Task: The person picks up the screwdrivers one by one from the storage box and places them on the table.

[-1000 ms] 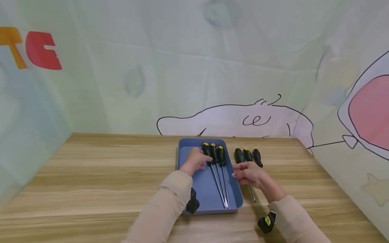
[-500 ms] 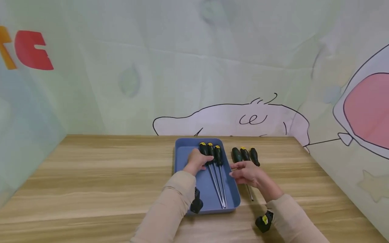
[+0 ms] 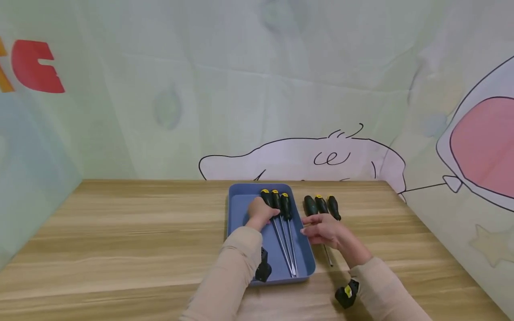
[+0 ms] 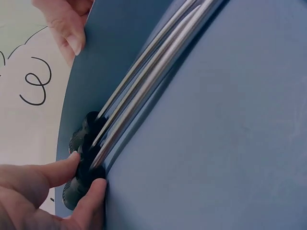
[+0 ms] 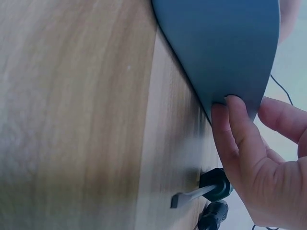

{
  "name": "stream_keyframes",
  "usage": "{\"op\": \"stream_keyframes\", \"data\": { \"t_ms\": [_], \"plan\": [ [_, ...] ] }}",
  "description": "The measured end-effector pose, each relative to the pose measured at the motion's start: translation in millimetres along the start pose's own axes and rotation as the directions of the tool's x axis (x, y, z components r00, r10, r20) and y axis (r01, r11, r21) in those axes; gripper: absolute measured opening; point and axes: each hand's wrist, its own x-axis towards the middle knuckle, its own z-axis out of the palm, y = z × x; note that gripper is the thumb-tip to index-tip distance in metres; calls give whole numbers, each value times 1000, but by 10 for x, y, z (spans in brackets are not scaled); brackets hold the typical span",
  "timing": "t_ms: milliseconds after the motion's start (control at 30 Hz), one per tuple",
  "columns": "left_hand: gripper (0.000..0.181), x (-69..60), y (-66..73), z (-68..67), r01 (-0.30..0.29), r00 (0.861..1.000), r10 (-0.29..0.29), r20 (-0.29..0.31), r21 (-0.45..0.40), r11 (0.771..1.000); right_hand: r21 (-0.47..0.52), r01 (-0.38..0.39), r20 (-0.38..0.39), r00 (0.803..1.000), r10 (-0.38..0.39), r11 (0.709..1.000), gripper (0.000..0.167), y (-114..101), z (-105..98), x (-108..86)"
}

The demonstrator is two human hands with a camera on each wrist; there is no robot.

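Your left hand [image 3: 260,213] is pinching the leftmost screwdriver [image 3: 266,197], probably stiff and handle-heavy, by its handle [image 4: 74,193], likely the best hold, near the far edge of the tray [image 3: 242,203], your right hand [image 3: 324,231] gripping the tray's right edge.

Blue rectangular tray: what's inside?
Three black-handled, yellow-capped, silver-shafted screwdrivers, side by side; the person's left hand pinches the leftmost handle. The tray floor under the hand, beige sleeve and screwdrivers is covered and can't be seen.
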Motion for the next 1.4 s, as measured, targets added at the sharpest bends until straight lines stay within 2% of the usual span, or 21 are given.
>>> {"op": "stream_keyframes", "data": {
  "t_ms": [267,567,667,767,900,1100,1400],
  "plan": [
    [50,16,8,-9,80,996,-76,46,-96,992,1,-2,-4,1000,2,1000,44,1,9,6],
    [50,17,-5,4,107,992,-95,79,-163,981,13,8,-1,1000,-8,1000,45,29,-7,20],
    [49,17,-31,-3,110,992,-92,91,-223,969,17,11,-1,1000,-11,1000,45,33,-8,20],
    [50,7,-58,-24,118,989,-85,118,-303,946,17,10,-4,1000,-10,1000,45,31,-3,16],
    [52,-12,-68,-68,130,985,-78,154,-361,923,10,9,-12,1000,-8,1000,45,17,4,2],
    [53,-39,-38,-139,147,977,-67,205,-409,901,9,10,-19,1000,-10,1000,45,9,-8,-7],
    [53,0,-63,-198,237,960,-143,240,-431,870,16,17,-20,1000,-17,1000,46,38,5,9]
  ]
}}
